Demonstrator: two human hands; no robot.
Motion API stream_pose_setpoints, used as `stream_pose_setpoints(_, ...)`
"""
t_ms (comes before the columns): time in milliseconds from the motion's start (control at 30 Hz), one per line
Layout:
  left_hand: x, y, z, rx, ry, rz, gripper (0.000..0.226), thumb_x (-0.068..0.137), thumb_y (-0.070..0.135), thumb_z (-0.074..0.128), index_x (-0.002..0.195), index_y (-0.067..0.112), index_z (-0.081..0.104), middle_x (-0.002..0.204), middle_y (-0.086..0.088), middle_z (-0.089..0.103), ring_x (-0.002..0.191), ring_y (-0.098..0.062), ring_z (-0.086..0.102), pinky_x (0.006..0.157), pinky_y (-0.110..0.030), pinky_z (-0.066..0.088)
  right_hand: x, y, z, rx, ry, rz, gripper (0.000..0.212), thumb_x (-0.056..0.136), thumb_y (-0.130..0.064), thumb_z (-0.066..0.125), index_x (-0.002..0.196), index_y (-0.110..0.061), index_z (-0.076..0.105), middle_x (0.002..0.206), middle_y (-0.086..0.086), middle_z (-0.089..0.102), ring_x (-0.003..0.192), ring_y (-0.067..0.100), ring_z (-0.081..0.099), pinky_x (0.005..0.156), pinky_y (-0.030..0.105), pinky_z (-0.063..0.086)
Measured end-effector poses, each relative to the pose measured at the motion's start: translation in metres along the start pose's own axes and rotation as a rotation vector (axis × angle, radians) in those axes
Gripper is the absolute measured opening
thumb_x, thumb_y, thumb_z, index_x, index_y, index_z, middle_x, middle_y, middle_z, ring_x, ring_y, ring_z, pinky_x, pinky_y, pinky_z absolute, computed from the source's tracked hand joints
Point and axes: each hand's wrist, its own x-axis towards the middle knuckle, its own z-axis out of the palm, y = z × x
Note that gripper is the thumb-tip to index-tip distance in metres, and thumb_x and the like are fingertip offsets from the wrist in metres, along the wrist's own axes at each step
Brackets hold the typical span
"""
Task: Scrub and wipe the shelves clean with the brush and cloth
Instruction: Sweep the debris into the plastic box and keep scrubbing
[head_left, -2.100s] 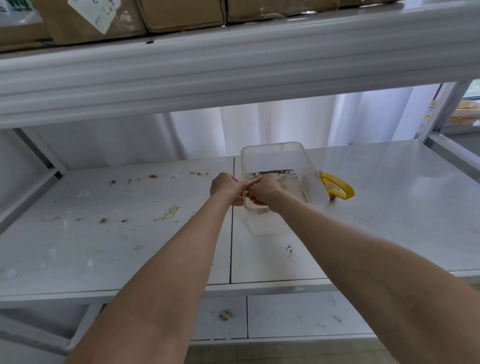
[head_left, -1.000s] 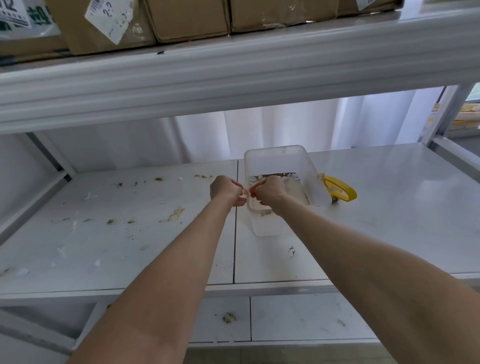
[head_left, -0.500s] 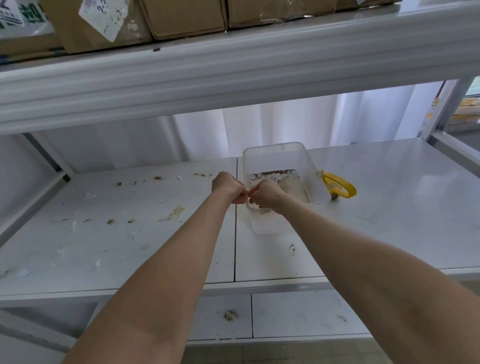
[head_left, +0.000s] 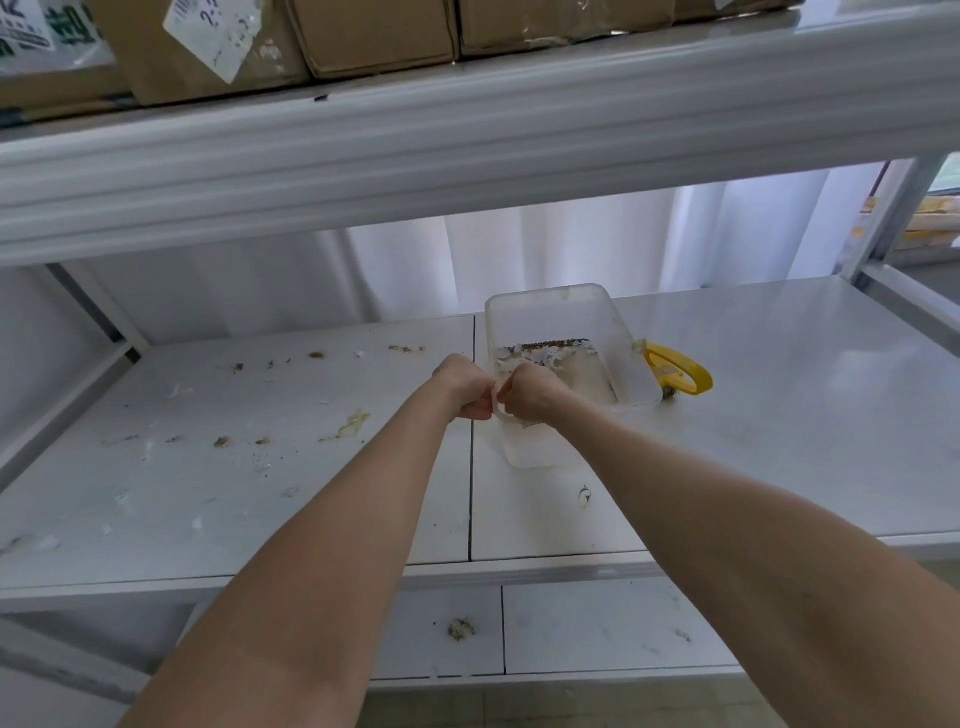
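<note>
Fists meet over the plastic container (head_left: 535, 448)
Left hand (head_left: 462, 387), right hand (head_left: 530, 393) clenched, knuckles touching — what they grip, I cannot tell.

The shelf (head_left: 779, 415) is white, flecked with brown and yellowish crumbs (head_left: 222, 441). The tub (head_left: 550, 312) is clear (brown and white bits inside). The brush (head_left: 680, 371) is yellow. The boxes (head_left: 374, 36) are brown, the curtain (head_left: 571, 244) white.

Brush (head_left: 702, 383) half hidden behind container (head_left: 550, 312) (bristles barely visible).
</note>
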Motion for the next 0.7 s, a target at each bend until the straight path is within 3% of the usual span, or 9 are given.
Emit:
stream_pose_setpoints(100, 0.0, -0.005, 0.004, 0.001, -0.022, -0.027, 0.023, 0.096, 0.014, 0.05, 0.094, -0.005, 0.063, 0.095, -0.022, 0.068, 0.065, -0.026, 0.065, 0.072, -0.037, 0.059, 0.002, 0.0, -0.002, -0.053, 0.079, 0.002, 0.019, 0.093, -0.008, 0.046, 0.09, -0.006, 0.065, 0.096, 0.01, 0.062, 0.08, 0.022, 0.056, 0.063, 0.028, 0.046)
stream_pose_setpoints(167, 0.003, -0.004, 0.006, -0.018, 0.008, -0.027, 0.032, 0.099, 0.024, 0.046, 0.105, -0.005, 0.06, 0.097, -0.022, 0.068, 0.07, -0.029, 0.067, 0.073, -0.04, 0.059, 0.002, 0.002, -0.003, -0.004, 0.139, 0.005, 0.025, 0.091, -0.004, 0.047, 0.1, -0.01, 0.069, 0.103, 0.008, 0.066, 0.09, 0.024, 0.063, 0.075, 0.032, 0.054)
stream_pose_setpoints(233, 0.003, -0.002, 0.008, -0.025, -0.005, -0.047, 0.039, 0.097, 0.033, 0.048, 0.108, -0.003, 0.059, 0.092, -0.019, 0.067, 0.068, -0.031, 0.068, 0.071, -0.04, 0.06, 0.001, 0.004, -0.004, 0.017, 0.058, -0.044, 0.033, 0.091, -0.001, 0.05, 0.115, -0.014, 0.069, 0.113, 0.007, 0.067, 0.103, 0.024, 0.064, 0.09, 0.039, 0.053)
stream_pose_setpoints(367, 0.002, 0.001, 0.012, -0.004, -0.094, -0.096, 0.046, 0.094, 0.044, 0.05, 0.111, 0.002, 0.056, 0.095, -0.017, 0.064, 0.062, -0.029, 0.068, 0.059, -0.034, 0.059, 0.001, 0.013, -0.011, 0.055, 0.098, -0.043, 0.029, 0.093, -0.007, 0.049, 0.112, -0.011, 0.07, 0.112, 0.01, 0.069, 0.105, 0.025, 0.064, 0.094, 0.041, 0.051)
stream_pose_setpoints(433, 0.001, 0.001, 0.015, 0.028, -0.126, -0.118, 0.044, 0.095, 0.041, 0.049, 0.119, 0.004, 0.052, 0.111, -0.019, 0.063, 0.067, -0.029, 0.07, 0.056, -0.032, 0.059, -0.001, 0.017, -0.016, 0.053, 0.178, -0.04, 0.033, 0.091, -0.005, 0.049, 0.115, -0.016, 0.069, 0.115, 0.004, 0.069, 0.108, 0.021, 0.062, 0.095, 0.038, 0.05)
stream_pose_setpoints(500, 0.003, 0.001, 0.017, 0.071, -0.13, -0.123, 0.035, 0.095, 0.022, 0.052, 0.123, 0.001, 0.05, 0.114, -0.021, 0.06, 0.078, -0.033, 0.071, 0.065, -0.034, 0.06, -0.003, 0.021, -0.02, 0.043, 0.238, -0.058, 0.033, 0.091, -0.008, 0.053, 0.118, -0.019, 0.067, 0.117, 0.001, 0.068, 0.107, 0.019, 0.062, 0.092, 0.034, 0.05)
stream_pose_setpoints(633, 0.005, 0.007, 0.018, 0.132, -0.057, -0.075, 0.016, 0.092, 0.001, 0.051, 0.107, -0.004, 0.052, 0.058, -0.01, 0.068, 0.093, -0.036, 0.068, 0.088, -0.042, 0.054, -0.008, 0.023, -0.033, 0.087, 0.468, -0.085, 0.027, 0.097, -0.02, 0.049, 0.118, -0.017, 0.066, 0.112, 0.004, 0.069, 0.099, 0.023, 0.064, 0.078, 0.03, 0.05)
stream_pose_setpoints(667, 0.005, 0.011, 0.018, 0.128, -0.032, -0.06, 0.01, 0.093, 0.001, 0.05, 0.102, -0.003, 0.052, 0.065, -0.008, 0.07, 0.091, -0.037, 0.068, 0.085, -0.042, 0.056, -0.008, 0.024, -0.039, 0.106, 0.569, -0.071, 0.025, 0.098, -0.024, 0.047, 0.116, -0.018, 0.065, 0.11, 0.005, 0.069, 0.096, 0.023, 0.063, 0.072, 0.029, 0.046)
stream_pose_setpoints(700, 0.004, 0.015, 0.018, 0.112, 0.001, -0.045, 0.009, 0.094, 0.002, 0.047, 0.101, -0.002, 0.05, 0.087, -0.012, 0.07, 0.085, -0.039, 0.068, 0.076, -0.042, 0.058, -0.009, 0.027, -0.045, 0.129, 0.675, -0.054, 0.024, 0.099, -0.026, 0.045, 0.114, -0.018, 0.062, 0.108, 0.004, 0.067, 0.095, 0.024, 0.062, 0.069, 0.028, 0.04)
